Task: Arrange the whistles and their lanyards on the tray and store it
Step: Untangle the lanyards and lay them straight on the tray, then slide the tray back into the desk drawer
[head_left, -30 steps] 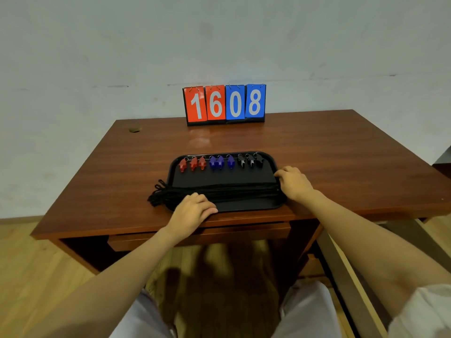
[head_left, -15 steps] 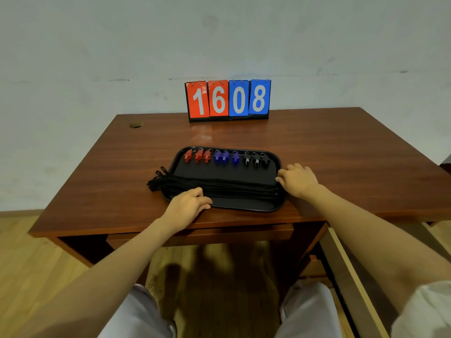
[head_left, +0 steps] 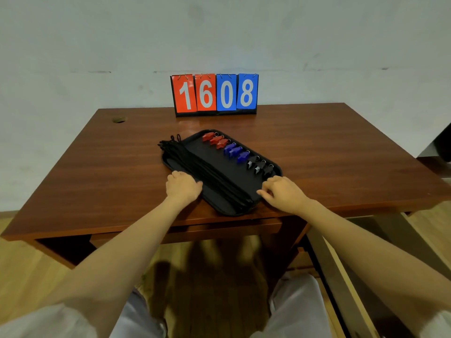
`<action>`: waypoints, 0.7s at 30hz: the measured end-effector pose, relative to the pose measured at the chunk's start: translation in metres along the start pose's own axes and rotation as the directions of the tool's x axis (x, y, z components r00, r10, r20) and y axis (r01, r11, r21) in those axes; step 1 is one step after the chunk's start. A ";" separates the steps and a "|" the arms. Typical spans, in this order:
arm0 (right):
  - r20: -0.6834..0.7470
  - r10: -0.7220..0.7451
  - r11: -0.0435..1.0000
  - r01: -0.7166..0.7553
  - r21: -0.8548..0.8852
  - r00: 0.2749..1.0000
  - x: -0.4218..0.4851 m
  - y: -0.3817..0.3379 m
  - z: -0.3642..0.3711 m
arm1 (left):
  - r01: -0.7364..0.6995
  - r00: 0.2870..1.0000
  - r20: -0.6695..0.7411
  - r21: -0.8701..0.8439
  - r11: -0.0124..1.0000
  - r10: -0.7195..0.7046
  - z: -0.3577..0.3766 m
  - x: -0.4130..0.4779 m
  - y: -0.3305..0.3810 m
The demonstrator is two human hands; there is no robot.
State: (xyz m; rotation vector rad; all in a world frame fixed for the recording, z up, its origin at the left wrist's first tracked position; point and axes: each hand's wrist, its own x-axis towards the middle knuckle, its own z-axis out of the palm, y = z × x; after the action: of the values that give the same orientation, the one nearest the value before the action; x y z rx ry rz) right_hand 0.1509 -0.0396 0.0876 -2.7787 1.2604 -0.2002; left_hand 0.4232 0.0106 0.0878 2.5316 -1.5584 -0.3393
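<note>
A black tray (head_left: 219,164) lies turned at an angle near the desk's front edge. Along its far rim runs a row of whistles: three red whistles (head_left: 216,139), three blue whistles (head_left: 235,152), three black whistles (head_left: 258,165). Their black lanyards (head_left: 195,164) lie bundled along the near side, with loops sticking past the tray's left end. My left hand (head_left: 183,186) grips the tray's near left edge, fingers curled over the rim and the lanyards. My right hand (head_left: 280,193) holds the tray's near right corner, fingers curled at the rim.
A flip scoreboard (head_left: 214,95) reading 1608 stands at the back of the wooden desk (head_left: 109,172) against the wall. A cable hole (head_left: 118,120) sits at the back left. A drawer front (head_left: 219,230) shows under the desk edge, and an open drawer or rail (head_left: 341,276) at the lower right.
The tray has been rotated, its right end swung toward me and its left end away. Both hands moved with it and stayed on its edges.
</note>
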 end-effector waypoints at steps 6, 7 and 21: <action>-0.050 -0.007 0.995 0.012 0.103 0.999 -0.002 -0.003 -0.013 | -0.008 1.000 -0.006 -0.062 0.998 0.008 0.008 0.008 0.008; -0.098 0.037 0.994 -0.026 0.107 0.995 0.001 -0.002 -0.017 | -0.016 1.000 0.005 -0.066 0.998 0.017 0.007 0.011 0.006; 0.115 0.591 0.726 -0.589 0.356 0.798 0.050 0.040 -0.008 | -0.170 0.959 0.200 -0.167 0.971 0.202 -0.006 0.058 -0.003</action>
State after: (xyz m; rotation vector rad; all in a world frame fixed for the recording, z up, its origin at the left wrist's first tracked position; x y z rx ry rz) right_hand 0.1525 -0.1033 0.0941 -1.9369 1.8112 -0.3542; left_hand 0.4531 -0.0402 0.0864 2.2767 -1.7588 -0.6970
